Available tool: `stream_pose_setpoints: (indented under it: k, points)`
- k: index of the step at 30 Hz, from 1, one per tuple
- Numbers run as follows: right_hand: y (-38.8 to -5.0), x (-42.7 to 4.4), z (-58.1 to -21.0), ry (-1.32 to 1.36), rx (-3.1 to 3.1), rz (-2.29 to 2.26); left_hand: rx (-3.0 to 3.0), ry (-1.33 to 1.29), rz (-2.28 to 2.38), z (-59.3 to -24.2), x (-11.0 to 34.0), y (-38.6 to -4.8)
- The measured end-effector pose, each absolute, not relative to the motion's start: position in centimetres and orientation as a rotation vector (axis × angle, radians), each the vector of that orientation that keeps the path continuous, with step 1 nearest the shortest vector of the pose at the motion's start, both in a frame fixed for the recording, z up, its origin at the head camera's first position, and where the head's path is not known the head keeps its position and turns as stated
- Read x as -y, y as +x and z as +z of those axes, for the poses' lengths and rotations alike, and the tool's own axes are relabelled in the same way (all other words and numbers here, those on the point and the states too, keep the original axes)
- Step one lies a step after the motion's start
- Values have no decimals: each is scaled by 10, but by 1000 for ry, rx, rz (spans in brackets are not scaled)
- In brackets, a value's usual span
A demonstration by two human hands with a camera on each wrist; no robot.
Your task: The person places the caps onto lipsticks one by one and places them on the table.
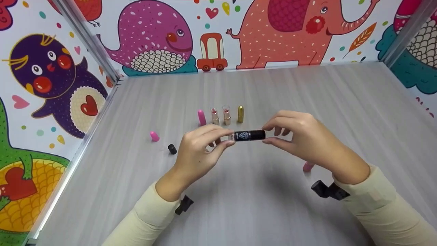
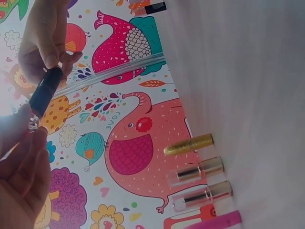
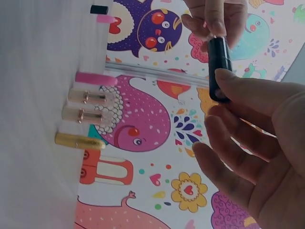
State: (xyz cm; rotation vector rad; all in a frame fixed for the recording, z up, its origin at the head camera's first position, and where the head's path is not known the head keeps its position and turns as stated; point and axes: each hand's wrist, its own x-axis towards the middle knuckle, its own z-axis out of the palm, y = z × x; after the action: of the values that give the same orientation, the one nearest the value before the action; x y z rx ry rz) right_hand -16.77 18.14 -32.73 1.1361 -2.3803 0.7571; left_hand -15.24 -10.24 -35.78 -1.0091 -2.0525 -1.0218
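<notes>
A black lipstick tube (image 1: pixel 251 135) with white print and a clear end lies level between both hands, above the table. My left hand (image 1: pixel 204 143) pinches its clear end between thumb and fingers. At the black end, the thumb and index finger of my right hand (image 1: pixel 304 136) grip the tube, as the right wrist view also shows. Behind the hands stands a row of lipsticks: a pink one (image 1: pixel 201 117), two clear-capped ones (image 1: pixel 215 116) (image 1: pixel 227 115) with gold parts, and a gold one (image 1: pixel 240 114).
To the left on the grey table (image 1: pixel 112 164) are a small pink piece (image 1: pixel 154 136) and a short black piece (image 1: pixel 172 149). Another pink item (image 1: pixel 308 166) is partly hidden below the right wrist. Patterned panels (image 1: pixel 218 34) with metal corner strips border the table.
</notes>
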Motion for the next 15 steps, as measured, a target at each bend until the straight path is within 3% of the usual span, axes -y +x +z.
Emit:
stream_pose_setpoints:
  k: [15]
  points:
    - [-179, -231, -301, 721, 2924, 539, 2082, -914, -1007, -358, 108, -159]
